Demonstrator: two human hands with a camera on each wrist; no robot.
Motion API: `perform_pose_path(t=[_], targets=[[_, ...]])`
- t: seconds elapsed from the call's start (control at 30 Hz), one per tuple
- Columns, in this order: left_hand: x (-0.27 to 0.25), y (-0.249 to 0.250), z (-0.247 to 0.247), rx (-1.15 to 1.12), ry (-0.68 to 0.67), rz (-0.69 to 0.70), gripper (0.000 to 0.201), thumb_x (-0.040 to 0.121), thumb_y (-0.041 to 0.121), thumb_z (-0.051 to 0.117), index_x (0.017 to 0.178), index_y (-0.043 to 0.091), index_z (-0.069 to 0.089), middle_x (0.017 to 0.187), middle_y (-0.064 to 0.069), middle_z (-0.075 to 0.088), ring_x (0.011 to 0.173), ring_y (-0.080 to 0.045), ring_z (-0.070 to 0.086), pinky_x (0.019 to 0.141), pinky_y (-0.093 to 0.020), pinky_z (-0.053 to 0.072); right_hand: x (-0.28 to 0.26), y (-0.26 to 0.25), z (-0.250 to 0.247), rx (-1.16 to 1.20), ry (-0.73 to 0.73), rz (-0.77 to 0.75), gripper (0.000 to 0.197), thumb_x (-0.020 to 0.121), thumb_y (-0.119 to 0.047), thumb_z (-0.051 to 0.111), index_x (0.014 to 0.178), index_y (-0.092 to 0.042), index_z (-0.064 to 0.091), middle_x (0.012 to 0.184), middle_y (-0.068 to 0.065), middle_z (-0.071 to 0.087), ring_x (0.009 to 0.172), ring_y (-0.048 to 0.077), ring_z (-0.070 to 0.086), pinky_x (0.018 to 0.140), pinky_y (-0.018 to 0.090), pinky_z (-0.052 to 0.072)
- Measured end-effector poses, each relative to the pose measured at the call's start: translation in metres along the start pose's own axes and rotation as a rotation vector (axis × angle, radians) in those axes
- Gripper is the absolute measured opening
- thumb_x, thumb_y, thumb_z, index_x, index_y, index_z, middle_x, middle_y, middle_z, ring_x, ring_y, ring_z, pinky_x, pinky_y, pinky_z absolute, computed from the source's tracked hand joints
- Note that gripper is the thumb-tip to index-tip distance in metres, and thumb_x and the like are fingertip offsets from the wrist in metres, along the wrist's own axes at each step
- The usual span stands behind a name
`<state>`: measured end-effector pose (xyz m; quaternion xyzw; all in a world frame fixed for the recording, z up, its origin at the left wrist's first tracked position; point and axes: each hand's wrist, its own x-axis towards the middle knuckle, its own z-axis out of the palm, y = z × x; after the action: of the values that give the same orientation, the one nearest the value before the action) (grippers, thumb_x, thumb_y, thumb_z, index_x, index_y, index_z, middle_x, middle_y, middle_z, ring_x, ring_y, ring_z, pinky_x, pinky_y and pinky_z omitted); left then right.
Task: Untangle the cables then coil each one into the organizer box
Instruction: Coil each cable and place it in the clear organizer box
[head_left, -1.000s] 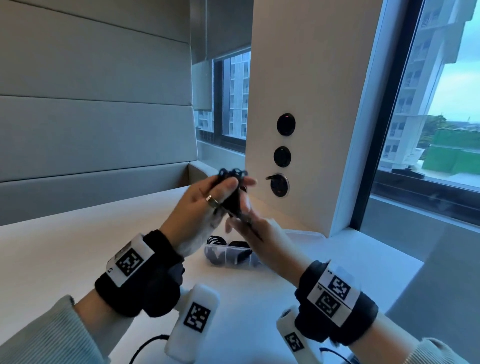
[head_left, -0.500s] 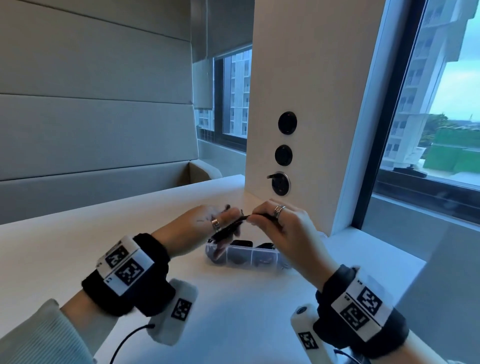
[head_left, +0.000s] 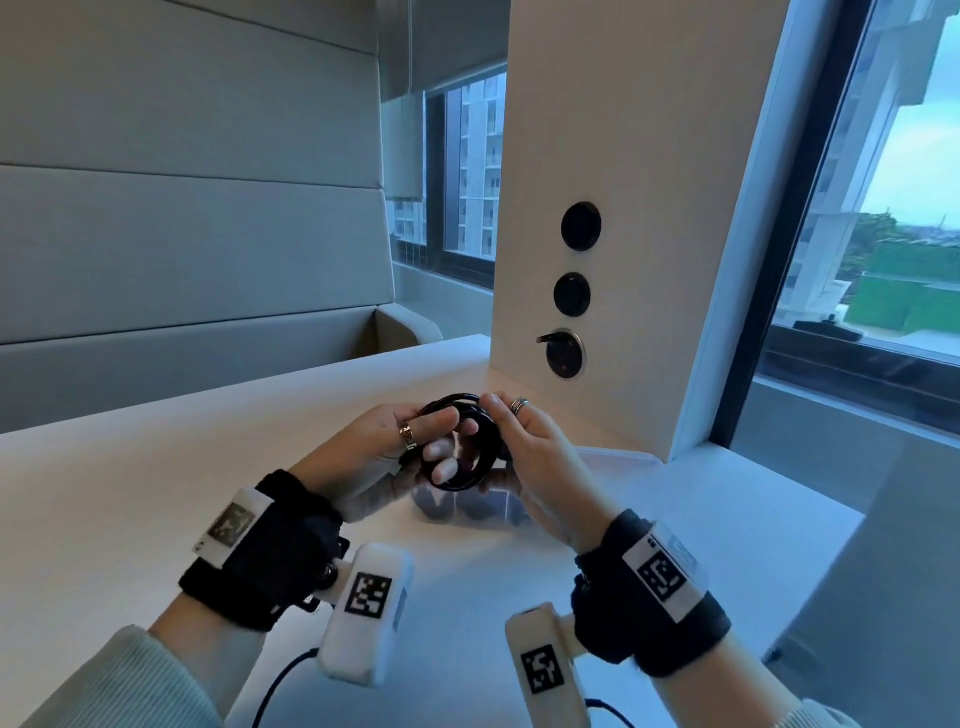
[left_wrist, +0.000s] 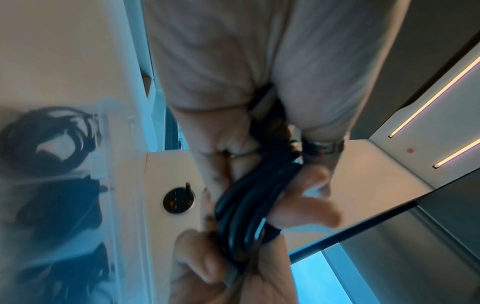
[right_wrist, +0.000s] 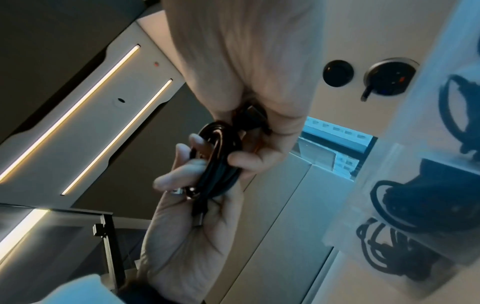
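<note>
A black cable (head_left: 467, 447) is wound into a small round coil and held in the air between both hands, just above the clear organizer box (head_left: 498, 512). My left hand (head_left: 415, 447) has its fingers through the coil and curled round it; the left wrist view shows the cable (left_wrist: 246, 205) bunched in the grip. My right hand (head_left: 514, 436) pinches the coil's right side; in the right wrist view the coil (right_wrist: 218, 162) sits between thumb and fingers. The box (right_wrist: 420, 185) holds other coiled black cables in its compartments.
The white table (head_left: 130, 493) runs left and forward. A white pillar (head_left: 623, 260) with three round black sockets stands right behind the box; the lowest socket (head_left: 565, 355) has a small plug in it. Windows lie beyond, and a padded bench wall is at the left.
The hands came down from chest height to just above the box. The cable, bunched between them a second ago, now forms a round open coil.
</note>
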<state>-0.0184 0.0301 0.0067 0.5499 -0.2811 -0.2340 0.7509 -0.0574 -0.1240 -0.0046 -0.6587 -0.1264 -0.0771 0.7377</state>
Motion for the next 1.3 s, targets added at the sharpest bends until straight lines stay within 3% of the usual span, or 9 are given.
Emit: perform_pose_path(t=[0.17,0.27,0.4,0.5,0.63,0.73,0.87,1.13,1.3], targets=[[0.008,-0.01,-0.013,0.558,0.23,0.155,0.018,0.094,0.019,0.049,0.079,0.014,0.056,0.062,0.005,0.055,0.057,-0.005,0.05,0.064,-0.026,0.047,0.014,0.013,0.004,-0.042,0.106,0.013,0.021,0.099,-0.022,0.039,0.086,-0.011,0.051,0.063,0.004,0.055,0.05,0.013,0.053,0.04,0.024,0.043],[0.009,-0.014,-0.022,0.839,0.246,0.206,0.018,0.097,0.023,0.043,0.083,0.02,0.053,0.067,0.006,0.052,0.059,-0.007,0.047,0.064,-0.034,0.044,0.018,0.019,0.0,-0.066,0.067,-0.021,0.019,0.1,-0.016,0.037,0.088,-0.01,0.051,0.071,0.007,0.056,0.063,0.014,0.055,0.055,0.03,0.047],[0.007,-0.014,-0.024,0.704,0.143,0.117,0.024,0.098,0.021,0.041,0.078,0.016,0.052,0.062,0.004,0.049,0.051,-0.012,0.044,0.049,-0.023,0.039,0.03,0.032,-0.012,-0.437,0.171,-0.156,0.022,0.094,-0.018,0.051,0.081,-0.032,0.063,0.099,0.018,0.053,0.091,0.022,0.053,0.086,0.027,0.043],[0.008,-0.019,-0.016,0.452,0.108,0.058,0.025,0.097,0.022,0.041,0.076,0.014,0.052,0.058,0.007,0.047,0.051,-0.009,0.04,0.047,-0.02,0.034,0.031,0.039,-0.013,-0.411,0.205,-0.135,0.022,0.093,-0.015,0.053,0.082,-0.028,0.066,0.089,0.018,0.059,0.074,0.019,0.056,0.072,0.03,0.05],[0.014,-0.024,-0.018,0.844,0.219,0.194,0.023,0.098,0.023,0.04,0.078,0.017,0.047,0.065,0.01,0.051,0.054,-0.002,0.042,0.056,-0.022,0.035,0.025,0.042,-0.01,-0.084,0.101,0.028,0.021,0.096,-0.006,0.043,0.096,-0.005,0.064,0.074,0.006,0.067,0.065,0.011,0.064,0.06,0.02,0.053],[0.014,-0.03,-0.017,0.959,0.286,0.254,0.016,0.098,0.025,0.036,0.095,0.016,0.049,0.074,0.008,0.053,0.06,0.0,0.047,0.058,-0.02,0.037,0.025,0.045,-0.01,0.072,0.077,0.077,0.021,0.096,-0.007,0.044,0.095,-0.005,0.065,0.074,0.006,0.069,0.066,0.012,0.066,0.06,0.02,0.054],[0.013,-0.032,-0.015,1.009,0.262,0.199,0.027,0.098,0.03,0.035,0.1,0.006,0.047,0.075,-0.002,0.054,0.06,-0.012,0.046,0.064,-0.035,0.041,0.024,0.046,-0.01,0.22,0.092,0.145,0.022,0.096,-0.008,0.045,0.092,-0.005,0.066,0.068,0.003,0.067,0.059,0.009,0.062,0.054,0.019,0.052],[0.012,-0.035,-0.012,1.057,0.268,0.196,0.025,0.099,0.031,0.033,0.085,0.012,0.042,0.068,0.002,0.05,0.057,-0.011,0.042,0.059,-0.027,0.035,0.022,0.042,-0.015,0.378,0.043,0.262,0.024,0.094,-0.008,0.044,0.079,-0.003,0.061,0.066,0.007,0.066,0.058,0.013,0.063,0.058,0.024,0.053],[0.012,-0.034,-0.013,1.04,0.309,0.238,0.019,0.1,0.021,0.034,0.112,0.024,0.049,0.088,-0.001,0.062,0.079,-0.011,0.055,0.067,-0.013,0.039,0.017,0.036,-0.019,0.281,-0.086,0.21,0.026,0.084,-0.03,0.056,0.083,-0.007,0.068,0.081,0.011,0.068,0.073,0.02,0.065,0.074,0.032,0.052]])
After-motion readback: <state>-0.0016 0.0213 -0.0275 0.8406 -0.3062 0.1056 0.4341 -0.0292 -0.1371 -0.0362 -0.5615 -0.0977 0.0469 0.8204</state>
